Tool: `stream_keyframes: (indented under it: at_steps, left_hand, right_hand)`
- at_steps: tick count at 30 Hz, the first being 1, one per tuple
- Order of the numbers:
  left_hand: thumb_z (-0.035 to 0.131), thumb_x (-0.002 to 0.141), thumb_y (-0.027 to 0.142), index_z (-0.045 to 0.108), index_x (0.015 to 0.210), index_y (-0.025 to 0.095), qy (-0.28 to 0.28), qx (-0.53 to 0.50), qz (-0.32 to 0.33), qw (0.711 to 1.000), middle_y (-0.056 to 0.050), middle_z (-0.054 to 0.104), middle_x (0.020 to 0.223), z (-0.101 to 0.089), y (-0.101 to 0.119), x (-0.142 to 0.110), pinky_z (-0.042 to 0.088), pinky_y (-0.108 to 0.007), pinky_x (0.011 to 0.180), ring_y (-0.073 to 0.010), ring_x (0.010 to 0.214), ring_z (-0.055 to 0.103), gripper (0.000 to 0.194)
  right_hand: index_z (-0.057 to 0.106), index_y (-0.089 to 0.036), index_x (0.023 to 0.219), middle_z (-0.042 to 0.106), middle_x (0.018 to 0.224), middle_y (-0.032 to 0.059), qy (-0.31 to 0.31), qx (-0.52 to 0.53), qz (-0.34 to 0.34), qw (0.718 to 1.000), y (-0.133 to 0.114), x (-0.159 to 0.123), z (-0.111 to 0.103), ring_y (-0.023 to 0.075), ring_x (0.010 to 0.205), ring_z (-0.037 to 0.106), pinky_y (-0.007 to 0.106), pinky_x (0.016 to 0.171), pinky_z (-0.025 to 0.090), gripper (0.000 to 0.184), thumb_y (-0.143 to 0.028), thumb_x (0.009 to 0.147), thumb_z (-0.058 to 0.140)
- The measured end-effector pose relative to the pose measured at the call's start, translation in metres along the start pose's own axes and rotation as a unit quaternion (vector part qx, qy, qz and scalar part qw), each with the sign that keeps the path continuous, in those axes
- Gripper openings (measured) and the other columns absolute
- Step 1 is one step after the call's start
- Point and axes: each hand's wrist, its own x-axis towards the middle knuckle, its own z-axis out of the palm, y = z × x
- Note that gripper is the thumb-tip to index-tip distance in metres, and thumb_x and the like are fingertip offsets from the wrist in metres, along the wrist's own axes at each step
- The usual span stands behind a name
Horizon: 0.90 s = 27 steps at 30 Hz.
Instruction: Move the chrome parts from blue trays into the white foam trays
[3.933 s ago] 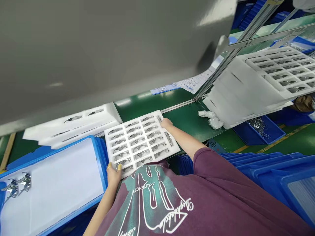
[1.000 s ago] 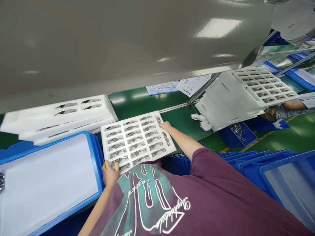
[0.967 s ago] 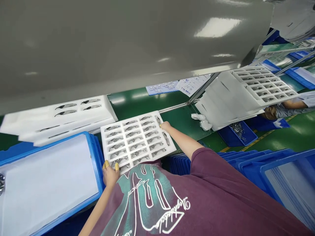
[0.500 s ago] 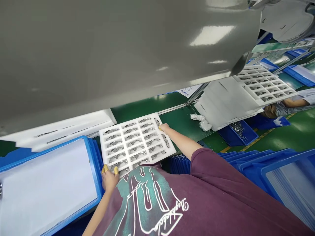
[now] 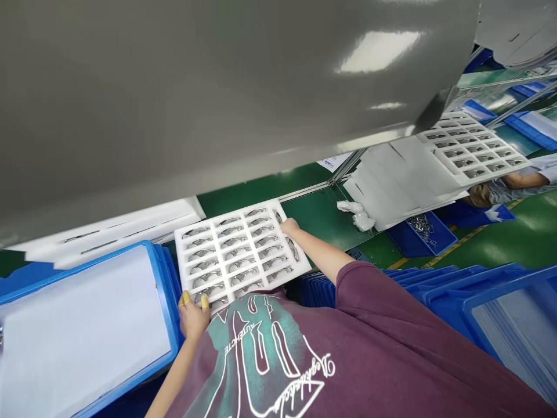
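A white foam tray [image 5: 226, 247] with rows of slots, each holding a shiny curved metal part [image 5: 237, 253], lies in front of my body. My left hand [image 5: 194, 316] grips its near left corner, with yellow coverings on the fingertips that show. At the tray's right edge, my right hand [image 5: 290, 227] is closed on the rim, its fingertips partly hidden. The tray's near edge reaches my shirt [image 5: 278, 348]. I cannot tell whether the table carries the tray's weight.
Left stands a blue bin [image 5: 163, 302] lined with a white sheet. Foam sheets [image 5: 126, 223] lie behind it. A large grey panel [image 5: 217, 87] hangs overhead. Right are crumpled plastic [image 5: 359, 216], another filled foam tray [image 5: 474, 145], a person's arm [image 5: 522, 180] and stacked blue bins [image 5: 513, 290].
The view has shifted slightly. Both hands keep their hold on the foam tray, which has barely moved.
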Motion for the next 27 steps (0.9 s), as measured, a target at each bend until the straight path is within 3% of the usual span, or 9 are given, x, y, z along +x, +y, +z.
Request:
stream_keyframes:
  at_steps: [6,14,17,20,22,24,27]
  left_hand:
    - [0.043,0.087,0.039,0.033,0.138,-0.002,-0.005,0.005,0.003,1.000,-0.028,0.038,0.136,-0.002,0.001,0.000,0.038,-0.048,0.102,-0.0359,0.126,0.041,0.066]
    - [0.042,0.087,0.039,0.033,0.138,-0.004,-0.002,-0.007,0.006,1.000,-0.029,0.038,0.135,-0.004,0.005,-0.001,0.035,-0.048,0.105,-0.0356,0.128,0.039,0.067]
    - [0.042,0.087,0.039,0.034,0.138,-0.004,-0.005,-0.002,-0.002,1.000,-0.029,0.038,0.135,-0.007,0.007,-0.002,0.036,-0.049,0.104,-0.0361,0.127,0.040,0.067]
    - [0.043,0.087,0.038,0.035,0.137,-0.004,-0.011,0.005,-0.004,1.000,-0.029,0.039,0.135,-0.009,0.009,-0.002,0.037,-0.047,0.103,-0.0360,0.126,0.040,0.066]
    - [0.043,0.087,0.037,0.035,0.137,-0.004,-0.006,0.009,-0.001,1.000,-0.029,0.039,0.135,-0.009,0.010,-0.002,0.037,-0.046,0.103,-0.0353,0.126,0.041,0.065]
    - [0.043,0.087,0.037,0.034,0.137,-0.004,0.000,0.012,-0.003,1.000,-0.028,0.040,0.135,-0.009,0.010,-0.002,0.037,-0.046,0.103,-0.0352,0.126,0.041,0.065]
    - [0.042,0.087,0.038,0.033,0.137,-0.004,0.000,0.017,-0.003,1.000,-0.028,0.040,0.134,-0.008,0.008,-0.001,0.037,-0.047,0.103,-0.0355,0.126,0.041,0.066]
  right_hand:
    - [0.065,-0.006,0.089,0.055,0.057,0.0032,0.020,-0.061,-0.025,0.998,-0.003,-0.006,-0.002,0.0158,0.059,0.058,0.022,0.053,0.041,0.020,-0.012,0.071,0.068]
    - [0.065,-0.004,0.084,0.057,0.059,0.0038,-0.048,-0.128,-0.029,0.990,-0.004,-0.007,-0.019,0.0156,0.059,0.056,0.024,0.055,0.042,0.015,-0.013,0.072,0.069]
    - [0.066,-0.005,0.088,0.063,0.072,0.0089,-0.046,-0.156,-0.044,0.986,-0.007,-0.010,-0.024,0.0192,0.069,0.061,0.027,0.061,0.044,0.018,-0.019,0.076,0.067]
    - [0.064,-0.010,0.107,0.065,0.103,0.0155,-0.002,-0.221,-0.118,0.968,-0.011,-0.017,-0.023,0.0242,0.092,0.063,0.030,0.076,0.047,0.029,-0.027,0.085,0.057]
    - [0.054,-0.013,0.128,0.052,0.131,0.0182,0.039,-0.268,-0.213,0.939,-0.014,-0.024,-0.015,0.0272,0.117,0.052,0.035,0.093,0.042,0.043,-0.031,0.090,0.046]
    - [0.035,-0.010,0.143,0.029,0.151,0.0178,0.047,-0.298,-0.295,0.907,-0.014,-0.032,-0.001,0.0281,0.138,0.028,0.041,0.109,0.027,0.057,-0.038,0.093,0.035]
    - [0.014,-0.004,0.149,0.001,0.157,0.0152,0.010,-0.325,-0.321,0.889,-0.011,-0.039,0.023,0.0268,0.145,-0.005,0.048,0.115,0.002,0.071,-0.047,0.094,0.022]
